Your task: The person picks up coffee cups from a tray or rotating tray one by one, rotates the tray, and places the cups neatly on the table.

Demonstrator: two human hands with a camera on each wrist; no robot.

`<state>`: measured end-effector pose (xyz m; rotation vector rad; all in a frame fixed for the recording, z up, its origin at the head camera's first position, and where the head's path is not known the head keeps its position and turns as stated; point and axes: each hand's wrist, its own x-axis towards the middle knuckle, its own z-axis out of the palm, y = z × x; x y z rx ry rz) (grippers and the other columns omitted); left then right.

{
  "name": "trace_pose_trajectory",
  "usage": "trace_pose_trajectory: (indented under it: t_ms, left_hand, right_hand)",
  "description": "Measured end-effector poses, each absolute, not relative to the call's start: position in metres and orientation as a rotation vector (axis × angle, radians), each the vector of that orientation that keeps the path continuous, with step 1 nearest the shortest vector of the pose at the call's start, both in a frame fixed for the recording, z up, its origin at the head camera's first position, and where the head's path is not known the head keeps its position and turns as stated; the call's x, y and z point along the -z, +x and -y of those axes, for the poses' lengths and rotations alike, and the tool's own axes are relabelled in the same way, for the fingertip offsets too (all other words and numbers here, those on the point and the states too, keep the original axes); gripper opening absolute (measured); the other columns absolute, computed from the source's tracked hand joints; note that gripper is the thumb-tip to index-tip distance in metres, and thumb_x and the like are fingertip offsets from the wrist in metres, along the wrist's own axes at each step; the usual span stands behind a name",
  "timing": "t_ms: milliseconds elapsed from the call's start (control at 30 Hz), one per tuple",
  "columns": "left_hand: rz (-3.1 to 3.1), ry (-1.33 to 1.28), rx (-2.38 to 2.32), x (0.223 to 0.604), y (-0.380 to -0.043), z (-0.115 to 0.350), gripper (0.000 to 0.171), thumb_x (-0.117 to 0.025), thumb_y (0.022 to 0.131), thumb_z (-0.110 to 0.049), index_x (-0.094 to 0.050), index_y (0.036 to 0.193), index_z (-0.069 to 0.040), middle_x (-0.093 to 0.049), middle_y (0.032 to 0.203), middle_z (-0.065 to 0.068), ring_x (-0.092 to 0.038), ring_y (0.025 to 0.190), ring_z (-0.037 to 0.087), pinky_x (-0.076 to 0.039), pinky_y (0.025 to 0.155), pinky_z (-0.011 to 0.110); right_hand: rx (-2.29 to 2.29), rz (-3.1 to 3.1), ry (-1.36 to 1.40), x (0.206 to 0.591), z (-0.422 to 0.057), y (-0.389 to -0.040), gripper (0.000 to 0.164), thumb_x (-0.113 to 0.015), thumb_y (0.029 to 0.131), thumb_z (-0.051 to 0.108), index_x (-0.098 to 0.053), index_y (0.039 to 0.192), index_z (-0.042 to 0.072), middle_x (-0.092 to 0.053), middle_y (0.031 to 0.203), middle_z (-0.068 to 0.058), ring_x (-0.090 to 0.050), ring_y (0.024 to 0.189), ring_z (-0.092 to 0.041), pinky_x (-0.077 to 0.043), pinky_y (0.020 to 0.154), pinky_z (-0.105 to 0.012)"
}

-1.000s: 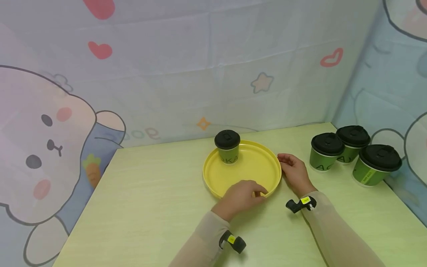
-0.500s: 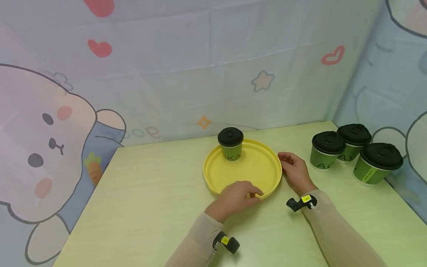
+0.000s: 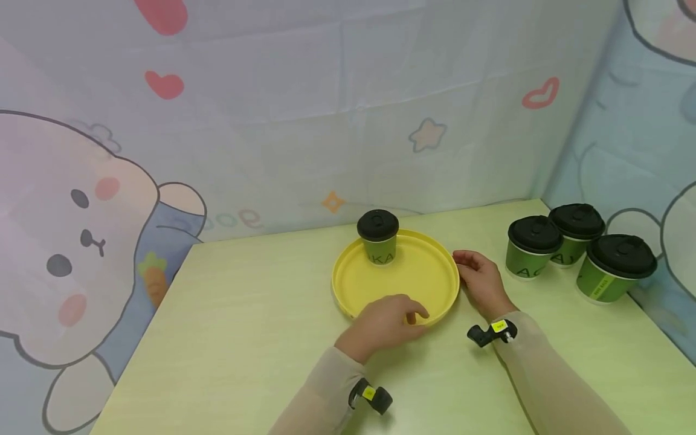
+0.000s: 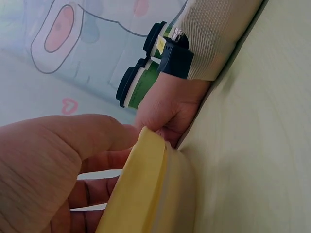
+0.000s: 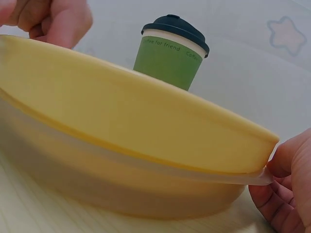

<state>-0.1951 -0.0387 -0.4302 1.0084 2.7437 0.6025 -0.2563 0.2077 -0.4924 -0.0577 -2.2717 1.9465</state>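
A round yellow turntable with a raised rim sits on the table. My left hand pinches its near rim, the thumb outside and the fingers on the inner side. At the right side, my right hand grips the pale lip of the base under the yellow part, as the right wrist view shows. Toward the back of the turntable stands an upright green paper cup with a black lid. Neither hand touches this cup. The palm side of the right hand is hidden in the head view.
Three more lidded green cups stand at the table's right end: one in front of the right hand's outer side, one behind it, and a wider one. A printed cloth hangs behind the table.
The cup on the turntable has shifted a little to the right and its lettering has turned. My left hand has moved slightly left along with the rim. My right hand stays in place.
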Motion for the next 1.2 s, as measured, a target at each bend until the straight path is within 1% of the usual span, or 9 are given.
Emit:
trace_pose_trajectory:
  t_ms: [200,400,533,733,867,1200]
  left_hand:
    - [-2.783,0.97,-0.569,0.431,-0.196,0.02,0.031,-0.069,0.094,-0.038,-0.072,0.121,-0.023,-0.064,0.093,-0.011,-0.056,0.082,0.003,-0.046,0.071,0.019]
    - [-2.795,0.92,-0.57,0.436,-0.197,0.008,0.034,-0.069,0.094,-0.041,-0.071,0.123,-0.023,-0.065,0.093,-0.012,-0.057,0.082,0.001,-0.047,0.071,0.02]
    - [-2.786,0.914,-0.579,0.438,-0.197,0.007,0.032,-0.068,0.095,-0.039,-0.072,0.123,-0.024,-0.064,0.09,-0.013,-0.055,0.079,0.0,-0.046,0.069,0.019]
    - [-2.799,0.94,-0.564,0.436,-0.194,0.01,0.025,-0.068,0.097,-0.032,-0.075,0.12,-0.025,-0.063,0.087,-0.014,-0.053,0.077,0.001,-0.044,0.067,0.018]
    - [-2.791,0.958,-0.561,0.433,-0.193,0.014,0.023,-0.068,0.097,-0.029,-0.075,0.119,-0.025,-0.062,0.086,-0.014,-0.053,0.076,0.001,-0.044,0.067,0.018]
    - [-2.765,0.986,-0.574,0.432,-0.192,0.026,0.023,-0.069,0.096,-0.03,-0.076,0.117,-0.026,-0.061,0.084,-0.014,-0.053,0.074,0.001,-0.043,0.064,0.017]
  right_hand:
    - [-1.956,2.271,-0.062,0.491,-0.206,-0.256,0.039,-0.055,0.104,0.013,-0.053,0.139,-0.003,-0.056,0.134,-0.022,-0.057,0.108,-0.009,-0.05,0.085,-0.014]
    - [-1.977,2.275,-0.06,0.494,-0.207,-0.259,0.04,-0.052,0.105,0.009,-0.05,0.142,-0.006,-0.053,0.136,-0.025,-0.057,0.106,-0.005,-0.049,0.085,-0.012]
    - [-1.967,2.282,-0.057,0.495,-0.207,-0.259,0.04,-0.051,0.104,0.007,-0.05,0.141,-0.008,-0.053,0.137,-0.026,-0.056,0.105,-0.004,-0.049,0.084,-0.012]
    - [-1.947,2.278,-0.065,0.493,-0.206,-0.257,0.039,-0.056,0.104,0.013,-0.054,0.139,-0.003,-0.056,0.134,-0.022,-0.058,0.107,-0.007,-0.05,0.085,-0.013]
    - [-1.94,2.275,-0.069,0.494,-0.207,-0.257,0.037,-0.057,0.104,0.014,-0.055,0.137,-0.003,-0.057,0.133,-0.02,-0.058,0.108,-0.009,-0.05,0.085,-0.014]
    - [-1.938,2.28,-0.083,0.497,-0.208,-0.259,0.036,-0.057,0.104,0.015,-0.056,0.136,-0.001,-0.057,0.132,-0.019,-0.059,0.107,-0.009,-0.051,0.085,-0.014]
